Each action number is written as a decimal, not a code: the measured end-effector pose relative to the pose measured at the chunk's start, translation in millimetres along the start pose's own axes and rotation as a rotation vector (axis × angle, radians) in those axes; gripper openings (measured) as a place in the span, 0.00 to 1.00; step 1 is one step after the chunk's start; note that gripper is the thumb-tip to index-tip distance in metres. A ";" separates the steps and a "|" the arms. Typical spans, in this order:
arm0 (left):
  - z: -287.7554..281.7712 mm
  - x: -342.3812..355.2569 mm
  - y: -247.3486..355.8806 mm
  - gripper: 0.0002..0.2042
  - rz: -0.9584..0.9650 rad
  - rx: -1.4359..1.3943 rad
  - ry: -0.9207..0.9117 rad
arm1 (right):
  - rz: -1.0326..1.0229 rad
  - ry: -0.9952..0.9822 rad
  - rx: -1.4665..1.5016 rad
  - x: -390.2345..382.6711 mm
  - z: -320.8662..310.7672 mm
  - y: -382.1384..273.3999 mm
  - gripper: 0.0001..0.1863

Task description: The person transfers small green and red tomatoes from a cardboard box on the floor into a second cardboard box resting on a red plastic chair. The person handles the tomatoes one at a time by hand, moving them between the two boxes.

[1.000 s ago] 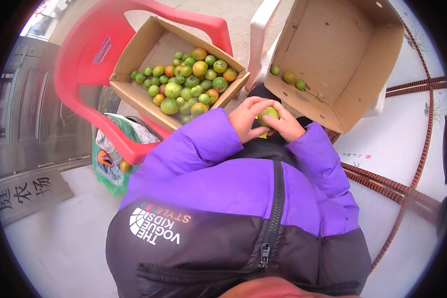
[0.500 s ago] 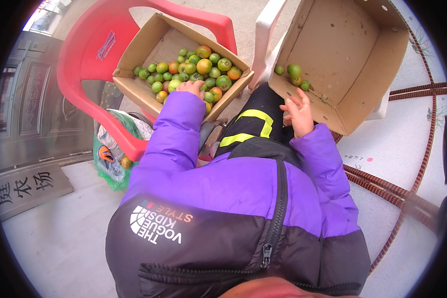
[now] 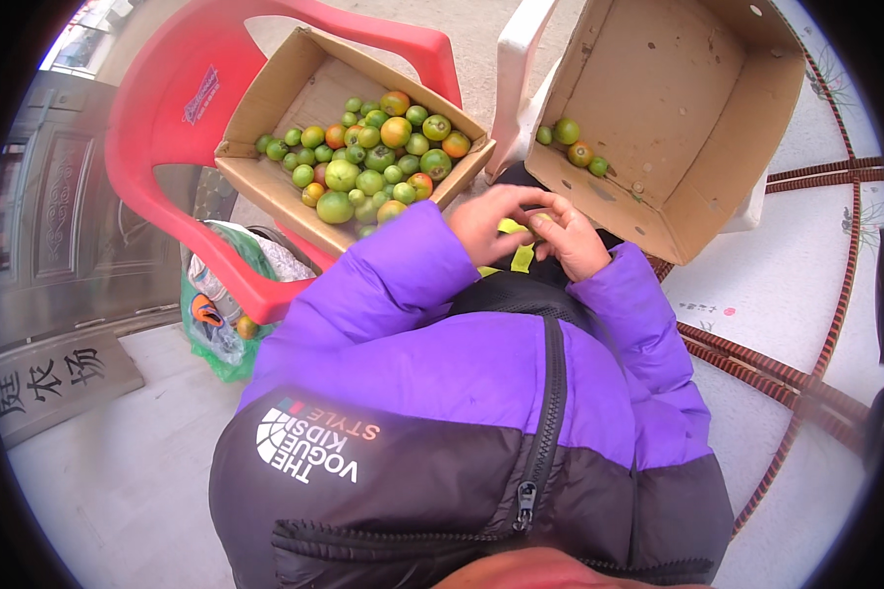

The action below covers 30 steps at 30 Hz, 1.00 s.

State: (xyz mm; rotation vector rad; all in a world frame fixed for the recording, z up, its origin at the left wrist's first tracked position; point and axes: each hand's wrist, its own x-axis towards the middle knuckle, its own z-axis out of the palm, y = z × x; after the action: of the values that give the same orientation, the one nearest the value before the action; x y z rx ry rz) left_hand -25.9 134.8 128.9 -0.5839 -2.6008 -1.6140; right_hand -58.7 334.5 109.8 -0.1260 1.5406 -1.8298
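Over my lap, between two cardboard boxes, my left hand (image 3: 501,218) meets my right hand (image 3: 572,241). The fingers of both are curled and pinched together around something small, mostly hidden by the fingers, that I cannot make out. To the left, a cardboard box (image 3: 265,157) holds many green, yellow and orange-red tomatoes (image 3: 369,183), heaped toward its near right side. In the cardboard box on the right (image 3: 658,108) lie several tomatoes, among them a green one (image 3: 567,131) and an orange one (image 3: 580,153), grouped at its left near corner.
A red plastic armchair (image 3: 152,128) carries the left box. The right box rests on a white chair (image 3: 517,69). A green plastic bag (image 3: 228,361) with things inside sits below the red chair's armrest. A grey metal panel (image 3: 59,226) stands at the left.
My left hand has left the tomatoes in the left box and come right to my right hand. The right hand has drawn back slightly, its fingers now curled. The tomatoes in the right box have shifted slightly.
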 end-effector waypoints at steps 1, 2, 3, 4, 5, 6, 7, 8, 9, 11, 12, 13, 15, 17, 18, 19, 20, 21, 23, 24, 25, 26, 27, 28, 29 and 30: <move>-4.6 1.8 -10.4 0.23 0.023 -0.009 0.034 | -0.010 0.017 0.003 -0.2 -3.0 2.0 0.25; -17.4 10.5 -28.7 0.19 0.086 0.247 0.130 | -0.001 0.087 -0.036 2.6 -7.4 3.3 0.27; -31.4 18.9 -49.6 0.17 0.138 0.405 0.246 | -0.056 0.215 -0.080 6.0 -11.2 5.6 0.28; -46.1 18.8 -70.1 0.18 0.051 0.568 0.381 | -0.109 0.355 -0.123 8.6 -14.6 8.4 0.29; -57.9 20.1 -92.0 0.18 -0.063 0.754 0.502 | -0.162 0.496 -0.165 10.9 -17.7 11.4 0.30; -69.8 20.2 -113.8 0.21 -0.250 0.926 0.460 | -0.147 0.660 -0.211 12.7 -22.8 12.3 0.33; -83.4 20.4 -134.4 0.23 -0.258 1.102 0.422 | -0.185 0.735 -0.155 14.5 -26.6 13.6 0.34; -92.1 18.4 -151.8 0.27 -0.355 1.181 0.322 | -0.209 0.802 -0.107 16.0 -29.8 14.5 0.35; -96.3 16.5 -165.4 0.28 -0.361 1.218 0.313 | -0.227 0.875 -0.056 16.9 -32.1 15.3 0.36; -98.2 14.5 -179.7 0.31 -0.453 1.256 0.227 | -0.223 0.802 -0.068 15.7 -32.8 17.8 0.36; -99.0 11.2 -179.4 0.32 -0.436 1.234 0.201 | -0.188 0.772 -0.089 15.2 -31.2 19.1 0.35; -97.4 9.0 -174.9 0.31 -0.389 1.223 0.266 | -0.153 0.741 -0.110 14.9 -29.5 19.7 0.35; -95.0 4.1 -155.4 0.31 -0.379 1.141 0.303 | -0.124 0.639 -0.117 12.9 -24.0 20.5 0.33; -86.7 -1.7 -126.0 0.31 -0.307 0.975 0.425 | -0.073 0.509 -0.127 13.4 -20.8 16.2 0.31; -80.9 -4.8 -109.2 0.30 -0.287 0.893 0.474 | -0.034 0.429 -0.131 14.0 -18.4 13.2 0.31; -75.8 -7.8 -92.5 0.31 -0.229 0.784 0.454 | 0.023 0.376 -0.138 14.8 -15.9 9.4 0.30; -69.1 -8.3 -76.2 0.31 -0.180 0.676 0.429 | 0.044 0.313 -0.145 15.8 -10.5 7.1 0.29; -58.7 -6.4 -60.8 0.30 -0.027 0.632 0.416 | 0.013 0.218 -0.131 16.4 -5.1 4.8 0.29; -38.7 -2.2 -33.7 0.29 0.094 0.486 0.236 | -0.024 0.062 -0.104 15.7 5.5 1.5 0.29; -30.2 -2.0 -22.7 0.29 0.094 0.445 0.117 | -0.039 -0.018 -0.069 14.9 8.4 0.2 0.31; -23.1 0.4 -15.8 0.30 0.173 0.319 0.058 | -0.009 -0.007 -0.053 13.9 8.9 -1.2 0.32; -16.7 1.6 -12.3 0.29 0.129 0.178 0.021 | -0.003 -0.037 -0.026 12.3 8.6 -1.4 0.33; -13.6 3.2 -12.9 0.29 0.106 0.034 -0.008 | 0.003 -0.050 0.011 11.2 6.2 -1.5 0.33; -16.0 8.1 -19.7 0.28 0.051 -0.007 0.001 | -0.043 -0.040 -0.003 9.6 3.1 -0.5 0.34; -21.5 15.5 -32.5 0.28 0.034 -0.052 0.009 | -0.037 0.055 0.028 9.0 -1.4 0.7 0.34; -38.4 26.5 -52.9 0.24 0.050 0.128 0.065 | -0.034 0.154 0.070 8.7 -6.2 2.5 0.35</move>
State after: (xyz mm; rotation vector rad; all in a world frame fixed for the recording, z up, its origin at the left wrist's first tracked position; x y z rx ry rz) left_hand -74.3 88.6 106.9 -0.5742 -2.5963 -1.4156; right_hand -67.1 334.5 102.7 0.0227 1.5847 -1.9564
